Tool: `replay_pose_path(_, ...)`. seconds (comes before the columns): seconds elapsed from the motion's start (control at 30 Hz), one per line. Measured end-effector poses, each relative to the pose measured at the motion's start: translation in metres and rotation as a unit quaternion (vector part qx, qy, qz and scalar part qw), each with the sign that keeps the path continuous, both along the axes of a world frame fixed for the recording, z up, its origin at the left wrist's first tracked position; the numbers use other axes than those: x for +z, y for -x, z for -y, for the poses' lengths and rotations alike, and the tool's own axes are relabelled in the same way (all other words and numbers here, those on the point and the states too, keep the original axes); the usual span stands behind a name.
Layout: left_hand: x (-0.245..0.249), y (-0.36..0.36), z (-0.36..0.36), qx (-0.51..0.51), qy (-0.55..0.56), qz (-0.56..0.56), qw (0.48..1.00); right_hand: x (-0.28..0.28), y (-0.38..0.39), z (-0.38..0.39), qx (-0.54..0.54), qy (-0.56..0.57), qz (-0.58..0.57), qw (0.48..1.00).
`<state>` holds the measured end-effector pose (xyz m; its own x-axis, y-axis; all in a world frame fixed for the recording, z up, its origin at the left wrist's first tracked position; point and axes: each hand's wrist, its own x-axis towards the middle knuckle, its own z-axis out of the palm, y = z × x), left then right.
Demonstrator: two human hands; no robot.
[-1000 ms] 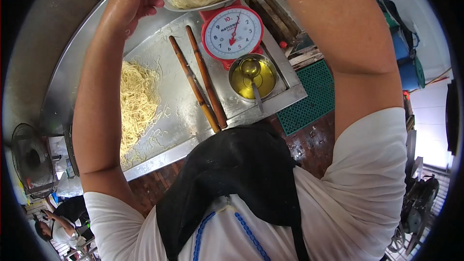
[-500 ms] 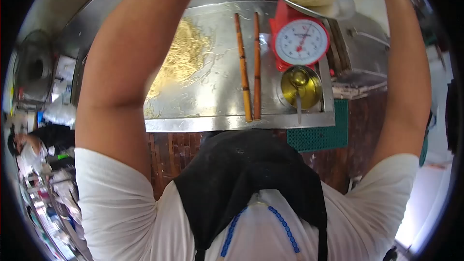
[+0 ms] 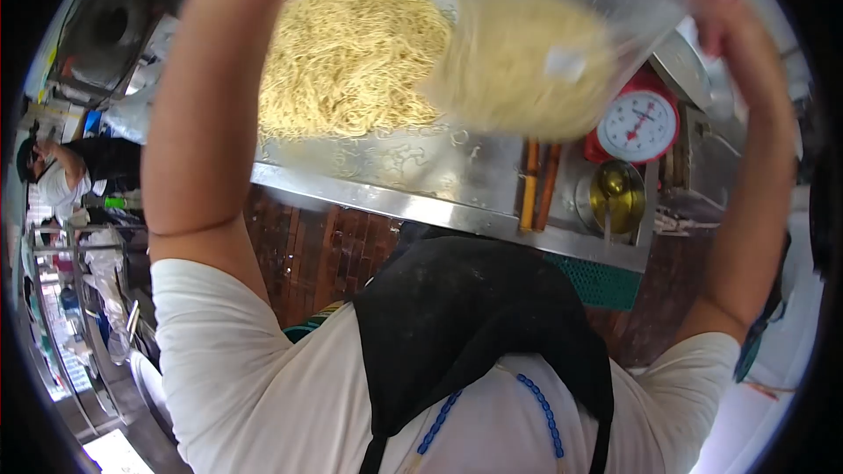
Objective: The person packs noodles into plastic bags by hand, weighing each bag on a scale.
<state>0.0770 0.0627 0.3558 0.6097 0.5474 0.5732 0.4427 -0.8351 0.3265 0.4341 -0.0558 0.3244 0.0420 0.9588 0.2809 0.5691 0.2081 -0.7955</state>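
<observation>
A clear plastic bag of noodles (image 3: pixel 527 61), with a small white label, hangs in the air over the metal table. My right hand (image 3: pixel 718 13), blurred by motion, is closed on the bag's upper right edge. The left arm reaches up past the top of the view, so its hand is hidden. Left of the bag, a large heap of loose yellow noodles (image 3: pixel 356 61) lies on the metal table (image 3: pixel 395 158).
A red dial scale (image 3: pixel 638 118) with a metal pan (image 3: pixel 685 70) stands at the table's right. In front are a bowl of yellow oil (image 3: pixel 616 197) with a ladle and two wooden sticks (image 3: pixel 536 184). Another person (image 3: pixel 66 167) is at far left.
The bag of noodles has come off the scale pan and moved left, toward the noodle heap. My view has turned left, showing more of the heap.
</observation>
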Motion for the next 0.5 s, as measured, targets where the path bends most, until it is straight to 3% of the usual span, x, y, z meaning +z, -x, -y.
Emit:
replay_pose_path(0.03,-0.028,0.024,-0.001,-0.041,-0.010,-0.041,0.998,-0.031,0.063,0.019,-0.063,0.028,-0.024,0.997)
replay_pose_path(0.07,-0.062,0.046,0.004,-0.080,-0.021,-0.082,0.993,-0.071,0.063,0.012,0.016,0.110,-0.107,0.988)
replay_pose_path(0.1,-0.097,0.062,0.019,-0.002,0.009,-0.137,0.990,-0.103,0.079,0.009,0.035,0.174,-0.048,0.983)
replay_pose_path(0.13,-0.131,0.075,0.032,0.053,0.004,-0.219,0.974,-0.138,0.096,0.011,0.069,0.235,-0.122,0.962)
replay_pose_path(0.2,-0.180,0.103,0.047,0.029,0.142,-0.324,0.935,-0.185,0.138,0.022,0.057,0.321,-0.039,0.945)
replay_pose_path(0.23,-0.214,0.117,0.051,0.038,0.161,-0.247,0.955,-0.198,0.148,0.024,0.105,0.344,-0.036,0.932)
replay_pose_path(0.33,-0.228,0.149,0.057,0.049,0.198,-0.047,0.978,-0.228,0.140,0.031,0.129,0.324,-0.250,0.903)
replay_pose_path(0.37,-0.230,0.155,0.057,0.057,0.200,-0.044,0.977,-0.242,0.146,0.034,0.136,0.328,-0.246,0.902)
replay_pose_path(0.43,-0.237,0.160,0.060,0.071,0.307,0.022,0.949,-0.280,0.156,0.036,0.120,0.308,0.033,0.943)
replay_pose_path(0.5,-0.254,0.155,0.068,0.070,0.305,0.095,0.945,-0.321,0.188,0.035,0.109,0.168,0.113,0.973)
